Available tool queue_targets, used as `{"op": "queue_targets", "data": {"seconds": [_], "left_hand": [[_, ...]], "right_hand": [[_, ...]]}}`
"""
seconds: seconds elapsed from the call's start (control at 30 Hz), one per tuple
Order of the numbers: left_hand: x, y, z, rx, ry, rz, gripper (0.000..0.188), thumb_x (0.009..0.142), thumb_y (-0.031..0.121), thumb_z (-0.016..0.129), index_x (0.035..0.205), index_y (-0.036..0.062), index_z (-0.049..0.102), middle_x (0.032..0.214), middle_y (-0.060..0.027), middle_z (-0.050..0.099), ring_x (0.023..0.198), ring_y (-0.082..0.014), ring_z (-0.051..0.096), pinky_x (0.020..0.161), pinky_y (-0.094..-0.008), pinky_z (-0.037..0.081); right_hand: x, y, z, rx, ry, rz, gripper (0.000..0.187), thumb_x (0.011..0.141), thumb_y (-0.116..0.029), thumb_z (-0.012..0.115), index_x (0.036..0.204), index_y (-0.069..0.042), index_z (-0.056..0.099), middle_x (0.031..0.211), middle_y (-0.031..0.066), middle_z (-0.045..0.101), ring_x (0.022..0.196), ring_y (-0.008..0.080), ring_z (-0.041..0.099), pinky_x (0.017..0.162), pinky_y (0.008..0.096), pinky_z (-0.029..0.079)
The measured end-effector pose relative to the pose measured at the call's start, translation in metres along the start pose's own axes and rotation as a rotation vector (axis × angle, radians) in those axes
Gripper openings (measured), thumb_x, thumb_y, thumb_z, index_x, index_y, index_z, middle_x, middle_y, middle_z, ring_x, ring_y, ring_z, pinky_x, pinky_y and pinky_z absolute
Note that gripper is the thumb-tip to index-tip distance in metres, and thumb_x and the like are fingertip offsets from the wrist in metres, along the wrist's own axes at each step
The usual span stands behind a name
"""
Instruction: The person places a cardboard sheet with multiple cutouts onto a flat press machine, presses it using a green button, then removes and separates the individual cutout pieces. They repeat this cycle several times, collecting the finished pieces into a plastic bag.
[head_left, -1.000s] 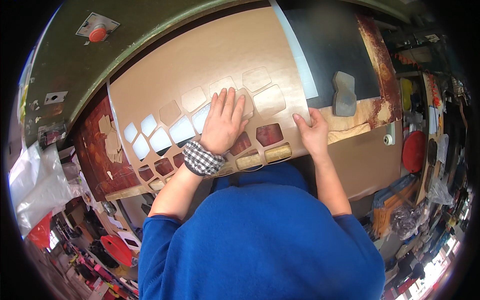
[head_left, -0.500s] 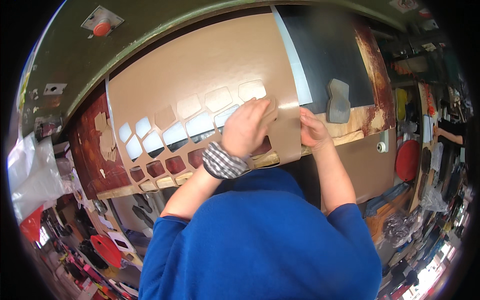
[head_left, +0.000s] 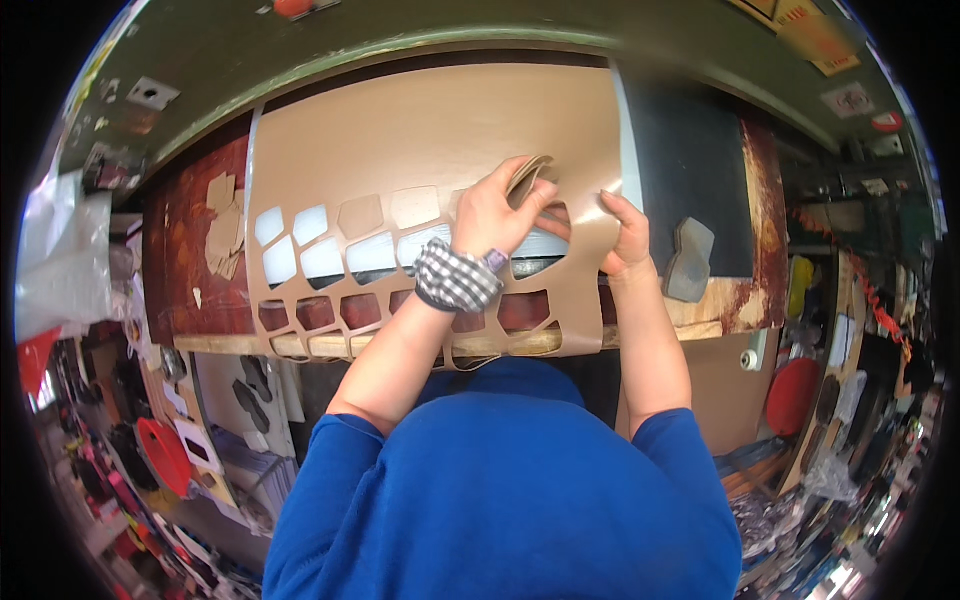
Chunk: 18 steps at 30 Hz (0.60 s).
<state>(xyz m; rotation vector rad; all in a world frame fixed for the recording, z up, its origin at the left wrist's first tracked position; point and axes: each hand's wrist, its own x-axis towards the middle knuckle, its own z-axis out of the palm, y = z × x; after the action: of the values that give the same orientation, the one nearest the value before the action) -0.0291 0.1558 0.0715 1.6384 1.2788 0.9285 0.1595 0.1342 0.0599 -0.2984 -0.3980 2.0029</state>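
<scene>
A large tan sheet, perhaps leather or vinyl (head_left: 430, 125), lies across the bench, with rows of angular holes along its near part. My left hand (head_left: 490, 220), above the holes with a checked band at its wrist, is closed around a few tan cut pieces (head_left: 528, 178), their edges curving up between thumb and fingers. At the sheet's right side, my right hand (head_left: 627, 235) pinches its edge, thumb on top. Left of my left hand, a cut piece (head_left: 361, 217) and a paler one (head_left: 415, 206) lie flush in the sheet.
Loose tan pieces (head_left: 226, 225) are piled on the dark red bench (head_left: 180, 250) at the left. A grey, waisted block (head_left: 690, 262) lies at the right, partly on a black board (head_left: 690, 160). A green machine beam (head_left: 480, 25) spans the far side.
My left hand has turned and now shows pieces gathered in its grip. The paler piece to its right is now mostly hidden or gone. The whole view has shifted with my head.
</scene>
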Motion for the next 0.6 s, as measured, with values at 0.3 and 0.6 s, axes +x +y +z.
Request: {"op": "queue_targets", "data": {"seconds": [0.3, 0.6], "left_hand": [[-0.015, -0.025, -0.075, 0.191, 0.318, 0.150, 0.030, 0.087, 0.015, 0.067, 0.114, 0.0006, 0.066, 0.095, -0.0161, 0.072, 0.085, -0.0290, 0.070, 0.078, -0.0365, 0.056], [-0.073, -0.020, -0.048, 0.711, -0.200, 0.327, 0.087, 0.064, 0.011, 0.079, 0.143, 0.0107, 0.043, 0.148, -0.0144, 0.040, 0.139, -0.0338, 0.036, 0.115, -0.0487, 0.030]], "right_hand": [[-0.087, -0.008, 0.025, -0.497, 0.207, 0.280, 0.042, 0.099, -0.029, 0.052, 0.112, 0.011, 0.061, 0.088, 0.0196, 0.070, 0.076, 0.0255, 0.070, 0.070, 0.0345, 0.057], [-0.102, -0.031, 0.014, -1.434, 0.952, -0.046, 0.025, 0.094, -0.015, 0.064, 0.075, 0.002, 0.063, 0.066, 0.0009, 0.063, 0.059, 0.0039, 0.053, 0.052, 0.0201, 0.041]]}}
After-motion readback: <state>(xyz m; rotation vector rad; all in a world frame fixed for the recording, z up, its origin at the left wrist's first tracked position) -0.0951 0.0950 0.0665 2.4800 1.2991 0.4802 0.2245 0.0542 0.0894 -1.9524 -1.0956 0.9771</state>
